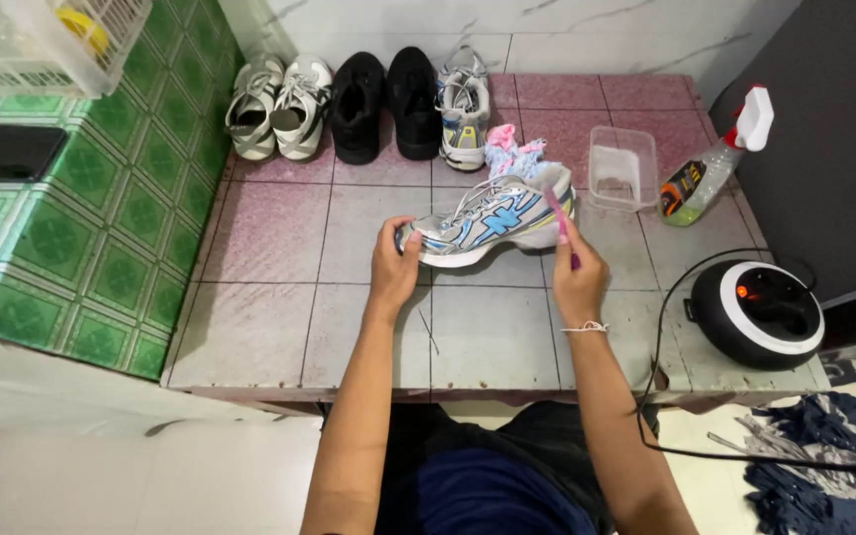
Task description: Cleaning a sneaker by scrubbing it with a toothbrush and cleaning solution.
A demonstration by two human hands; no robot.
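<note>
A silver and blue sneaker (492,220) lies on its side on the pink tiled ledge (279,228), toe to the left. My left hand (393,263) grips its toe end. My right hand (579,279) holds a thin pink brush (557,216) whose head rests against the heel of the sneaker. A pink and blue cloth (512,154) is bunched just behind the shoe.
Along the back wall stand a pair of white sneakers (276,107), a pair of black shoes (386,104) and one silver sneaker (464,114). A clear plastic tub (622,168) and a spray bottle (715,163) sit to the right. A round black device (757,312) with a cable occupies the right front corner.
</note>
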